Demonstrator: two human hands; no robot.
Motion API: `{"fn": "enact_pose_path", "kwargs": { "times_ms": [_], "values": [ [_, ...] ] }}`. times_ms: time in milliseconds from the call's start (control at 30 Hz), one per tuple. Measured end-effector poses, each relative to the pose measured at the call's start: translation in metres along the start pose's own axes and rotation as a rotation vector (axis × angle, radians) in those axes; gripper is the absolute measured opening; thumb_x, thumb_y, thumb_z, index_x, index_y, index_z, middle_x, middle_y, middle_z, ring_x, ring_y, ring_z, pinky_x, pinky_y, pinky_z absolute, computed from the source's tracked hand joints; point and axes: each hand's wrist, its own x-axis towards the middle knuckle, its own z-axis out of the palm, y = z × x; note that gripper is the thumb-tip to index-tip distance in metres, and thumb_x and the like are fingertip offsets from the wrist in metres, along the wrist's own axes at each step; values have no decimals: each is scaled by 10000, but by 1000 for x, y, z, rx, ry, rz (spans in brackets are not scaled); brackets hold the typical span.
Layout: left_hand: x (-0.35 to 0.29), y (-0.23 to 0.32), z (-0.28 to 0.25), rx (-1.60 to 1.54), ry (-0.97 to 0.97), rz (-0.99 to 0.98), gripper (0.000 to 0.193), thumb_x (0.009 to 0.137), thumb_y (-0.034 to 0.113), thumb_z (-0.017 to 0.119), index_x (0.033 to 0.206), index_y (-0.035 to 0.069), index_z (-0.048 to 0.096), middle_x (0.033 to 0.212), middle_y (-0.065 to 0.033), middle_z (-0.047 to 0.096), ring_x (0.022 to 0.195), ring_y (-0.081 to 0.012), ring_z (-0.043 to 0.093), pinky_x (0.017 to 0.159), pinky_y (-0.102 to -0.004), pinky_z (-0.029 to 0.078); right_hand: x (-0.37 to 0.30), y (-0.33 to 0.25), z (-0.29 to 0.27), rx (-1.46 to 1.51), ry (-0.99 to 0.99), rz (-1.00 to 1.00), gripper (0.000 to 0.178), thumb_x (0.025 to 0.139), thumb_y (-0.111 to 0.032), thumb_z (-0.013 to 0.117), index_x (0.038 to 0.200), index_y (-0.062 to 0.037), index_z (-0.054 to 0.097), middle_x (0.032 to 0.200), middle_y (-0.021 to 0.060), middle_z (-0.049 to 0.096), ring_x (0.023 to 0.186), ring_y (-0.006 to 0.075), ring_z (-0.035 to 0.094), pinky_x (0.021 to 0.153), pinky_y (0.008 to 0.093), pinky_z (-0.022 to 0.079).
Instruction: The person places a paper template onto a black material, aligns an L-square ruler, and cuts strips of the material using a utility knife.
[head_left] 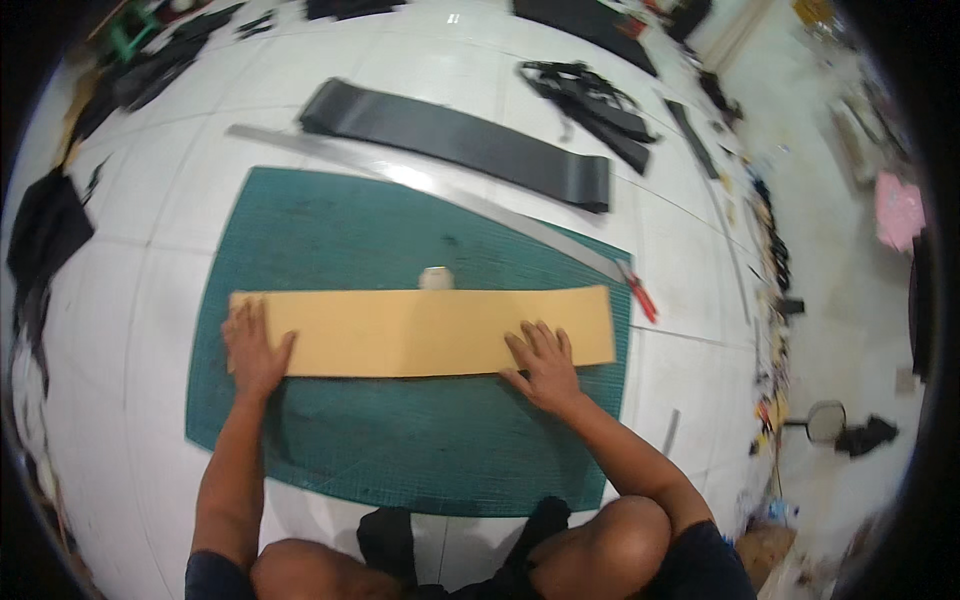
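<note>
White tiled floor [690, 390] surrounds the green cutting mat [340, 440], the landmark here. Across the mat's middle lies a long tan strip [400, 335]. Beyond the mat's far edge rests a folded black strip [450, 140]; a metal ruler [500, 213] slants along that edge. Over the mat's left part, the left hand [258, 350] presses the tan strip's end, fingers spread wide; toward its right, the right hand [548, 370] lies on the strip, fingers slightly apart. A red-handled tool [641, 294] sits at the mat's far right corner, a small pale object [436, 278] near its centre.
</note>
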Motion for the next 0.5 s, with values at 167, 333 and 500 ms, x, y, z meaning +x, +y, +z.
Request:
{"fn": "enact_pose_path", "kwargs": {
  "times_ms": [167, 333, 500],
  "values": [
    [8, 17, 9, -7, 13, 79, 791, 917, 455, 617, 1539, 51, 343, 1588, -237, 313, 1500, -438, 216, 1222, -596, 106, -25, 72, -1, -111, 87, 246, 629, 971, -556, 527, 1464, -167, 503, 1548, 202, 394, 1473, 395, 306, 1214, 573, 158],
    [10, 10, 0, -25, 5, 64, 788, 916, 488, 591, 1527, 43, 368, 1576, -258, 329, 1493, -460, 225, 1226, -586, 91, -18, 75, -7, -19, 93, 269, 630, 982, -562, 505, 1479, -175, 480, 1561, 191, 372, 1485, 386, 280, 1228, 551, 143],
    [8, 10, 4, 15, 19, 76, 775, 928, 457, 600, 1537, 50, 347, 1581, -246, 327, 1487, -458, 237, 1219, -595, 114, -20, 78, -2, 22, 90, 258, 627, 973, -530, 546, 1472, -154, 484, 1546, 203, 375, 1484, 394, 276, 1223, 561, 151]
  ]
}}
